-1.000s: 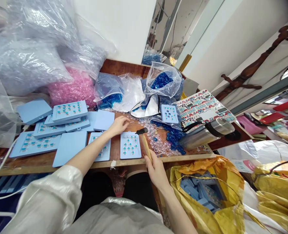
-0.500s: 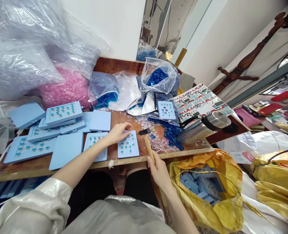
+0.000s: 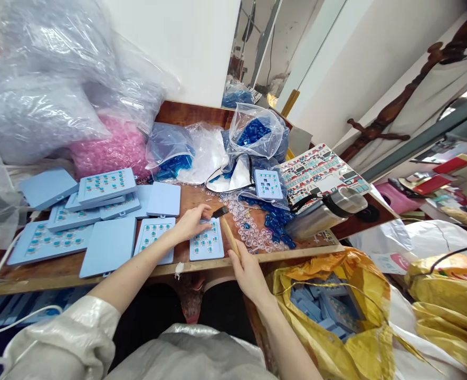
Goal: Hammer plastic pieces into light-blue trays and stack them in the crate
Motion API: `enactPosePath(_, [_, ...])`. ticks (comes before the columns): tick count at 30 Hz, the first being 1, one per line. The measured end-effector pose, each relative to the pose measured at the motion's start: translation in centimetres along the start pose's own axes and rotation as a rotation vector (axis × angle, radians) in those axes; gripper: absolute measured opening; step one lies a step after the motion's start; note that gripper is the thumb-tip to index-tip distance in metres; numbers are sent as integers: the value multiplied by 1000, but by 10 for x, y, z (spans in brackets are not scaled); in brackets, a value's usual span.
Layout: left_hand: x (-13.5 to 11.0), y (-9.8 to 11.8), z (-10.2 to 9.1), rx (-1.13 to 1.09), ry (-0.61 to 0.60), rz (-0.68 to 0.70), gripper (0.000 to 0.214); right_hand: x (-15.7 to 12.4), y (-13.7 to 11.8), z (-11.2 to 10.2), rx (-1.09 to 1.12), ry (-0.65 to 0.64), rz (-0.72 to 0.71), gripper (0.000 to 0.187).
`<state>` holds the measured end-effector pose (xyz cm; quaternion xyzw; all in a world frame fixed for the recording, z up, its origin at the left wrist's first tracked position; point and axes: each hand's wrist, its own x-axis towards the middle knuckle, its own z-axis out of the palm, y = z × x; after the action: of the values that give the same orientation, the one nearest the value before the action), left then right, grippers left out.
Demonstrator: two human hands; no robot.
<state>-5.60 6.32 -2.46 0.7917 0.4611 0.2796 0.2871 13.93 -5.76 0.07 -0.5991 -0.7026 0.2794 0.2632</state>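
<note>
**Wooden-handled tool [image 3: 229,236] gripped beside a blue tray [image 3: 206,248]**

The tool is gripped by the right hand [image 3: 249,275], with the fingers [image 3: 237,258] closed around its flat handle. Its small dark head is angled just beyond the tray's far right corner, and its exact form cannot be made out. The left hand [image 3: 191,223] is held open, with curved fingers [image 3: 205,212] at the tray's far edge; whether they touch it cannot be told.

The tray lies near the near edge of the wooden counter [image 3: 181,198], with rows of teal-topped parts [image 3: 206,241] set in its matte plastic. More blue trays are spread to the left, some showing blank faces. Below the counter at the near right, a yellow woven sack [image 3: 328,316] holds a heap of blue trays [image 3: 316,309], partly hidden by its crumpled mouth. On the far side, a clear plastic bag [image 3: 253,132] holds glossy blue pieces, and a pink mass [image 3: 110,148] lies bagged to the left. Loose clear rings [image 3: 249,232] are scattered across the counter.
</note>
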Motion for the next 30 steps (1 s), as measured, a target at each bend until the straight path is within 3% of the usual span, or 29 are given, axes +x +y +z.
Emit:
enactPosePath(4, [43,-26,-5,176,125,47,23,-5,6,-6,29,70,81,38])
enactPosePath(7, [77,-41,-3,335,89,84,21,-10,12,-7,29,65,91,38])
enactPosePath(9, [87,-43,0,393,53,73,18,-14,16,-6,35,65,90,38])
enactPosePath(18, [47,-41,-6,369,76,-46,13,-20,30,-6,22,73,173,43])
enactPosePath(26, [42,-48,-9,418,61,10,13,-27,26,-6,27,84,160,44])
enactPosePath(30, [31,-28,-10,327,79,47,13,-30,26,-9,24,109,153,41])
